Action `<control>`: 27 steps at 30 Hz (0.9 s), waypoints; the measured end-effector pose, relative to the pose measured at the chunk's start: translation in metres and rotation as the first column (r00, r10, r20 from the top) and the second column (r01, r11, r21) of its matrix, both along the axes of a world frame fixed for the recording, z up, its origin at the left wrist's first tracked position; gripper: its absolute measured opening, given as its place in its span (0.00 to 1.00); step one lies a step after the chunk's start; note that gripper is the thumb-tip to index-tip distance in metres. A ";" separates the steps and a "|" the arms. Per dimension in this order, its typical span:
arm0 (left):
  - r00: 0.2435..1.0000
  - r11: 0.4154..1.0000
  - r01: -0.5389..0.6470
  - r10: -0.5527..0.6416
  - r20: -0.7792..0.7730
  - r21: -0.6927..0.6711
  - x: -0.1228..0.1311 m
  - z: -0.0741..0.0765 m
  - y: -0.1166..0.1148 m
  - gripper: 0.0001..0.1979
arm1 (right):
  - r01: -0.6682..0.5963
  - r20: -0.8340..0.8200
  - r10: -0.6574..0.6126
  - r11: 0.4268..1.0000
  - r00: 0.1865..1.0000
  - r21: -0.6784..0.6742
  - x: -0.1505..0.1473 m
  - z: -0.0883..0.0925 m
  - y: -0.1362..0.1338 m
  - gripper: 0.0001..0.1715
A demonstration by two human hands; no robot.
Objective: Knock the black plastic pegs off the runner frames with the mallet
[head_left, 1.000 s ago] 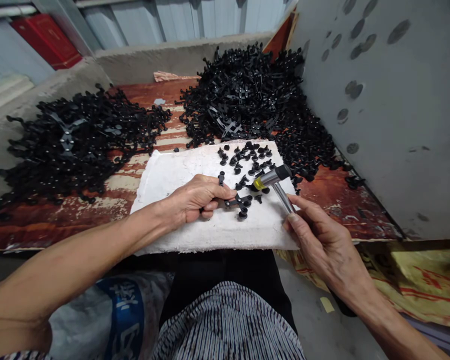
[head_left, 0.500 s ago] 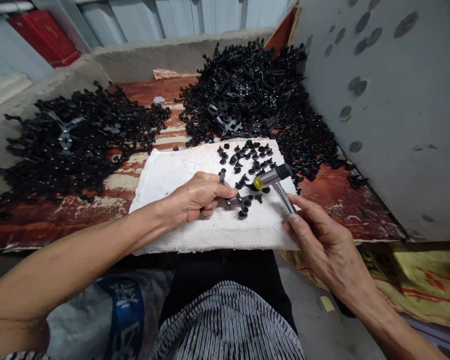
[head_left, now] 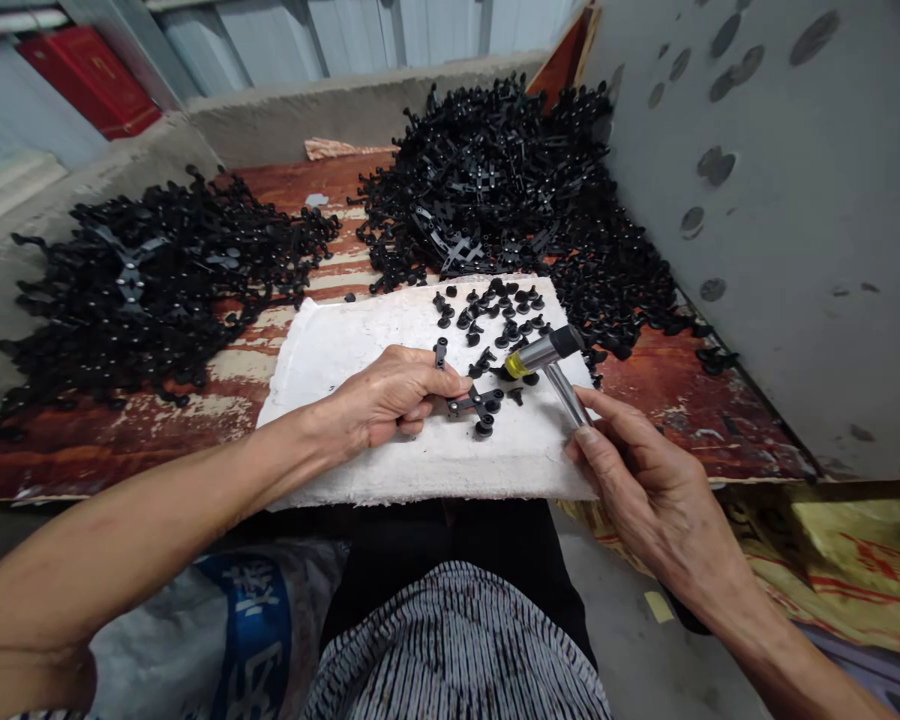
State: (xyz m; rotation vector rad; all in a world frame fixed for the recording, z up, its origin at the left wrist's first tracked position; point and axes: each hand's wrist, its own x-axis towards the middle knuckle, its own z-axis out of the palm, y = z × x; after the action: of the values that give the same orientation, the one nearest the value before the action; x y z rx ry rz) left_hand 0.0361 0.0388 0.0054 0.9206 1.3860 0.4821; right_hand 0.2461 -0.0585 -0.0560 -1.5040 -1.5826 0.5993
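Observation:
My left hand point(head_left: 390, 398) is closed on a black jointed plastic bracket point(head_left: 474, 402) whose arms stick out past the thumb. Round black feet sit at the ends of its right arms, low over the white cloth point(head_left: 345, 460). My right hand point(head_left: 637, 480) grips the metal handle of a small mallet point(head_left: 544, 352). The mallet has a yellow face on its left and a black one on its right. Its head hangs just right of the bracket, apart from it. Several loose black plugs with round heads point(head_left: 508, 325) lie scattered on the cloth beyond both hands.
A large heap of black brackets point(head_left: 495, 180) rises behind the cloth, and a second heap point(head_left: 135, 290) spreads on the left. The worn red-brown tabletop point(head_left: 225, 420) carries them. A grey panel point(head_left: 765, 230) bounds the right side. Sacks point(head_left: 217, 630) stand below the table's front edge.
Hardly anything differs: the view has shifted very slightly. Both hands keep their holds, and the mallet stays beside the bracket.

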 end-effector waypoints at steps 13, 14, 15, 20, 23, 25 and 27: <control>0.999 0.999 0.022 -0.020 -0.043 0.042 0.000 -0.002 -0.002 0.10 | 0.000 0.022 0.000 1.000 1.000 0.005 0.000 -0.001 -0.002 0.22; 0.998 0.998 0.025 -0.023 -0.050 0.052 0.000 -0.002 -0.003 0.10 | 0.003 0.025 -0.003 1.000 1.000 0.009 0.000 -0.001 -0.002 0.22; 0.998 0.998 0.026 -0.023 -0.057 0.062 0.000 -0.001 -0.003 0.10 | 0.005 0.028 -0.005 1.000 1.000 0.014 -0.001 -0.001 -0.002 0.23; 0.994 0.996 0.024 -0.015 -0.108 0.086 0.002 0.000 -0.004 0.12 | -0.012 0.043 0.012 1.000 0.999 0.014 0.000 -0.002 0.000 0.23; 0.990 0.994 0.053 -0.039 -0.137 0.099 0.005 0.001 -0.003 0.12 | -0.043 0.067 0.041 0.999 0.997 0.026 0.003 -0.001 0.001 0.23; 0.987 0.992 0.066 -0.049 -0.152 0.110 0.005 0.001 -0.002 0.12 | -0.072 0.120 0.065 0.996 0.991 0.057 0.004 0.002 -0.001 0.23; 0.983 0.991 0.073 -0.052 -0.175 0.116 0.005 0.003 -0.002 0.11 | -0.107 0.190 0.083 0.987 0.978 0.122 0.004 0.007 -0.004 0.24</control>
State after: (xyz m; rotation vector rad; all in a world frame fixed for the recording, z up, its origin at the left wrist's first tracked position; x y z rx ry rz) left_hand 0.0409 0.0372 0.0079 1.1236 1.4907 0.4512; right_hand 0.2502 -0.0626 -0.0487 -1.4240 -1.8080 0.4082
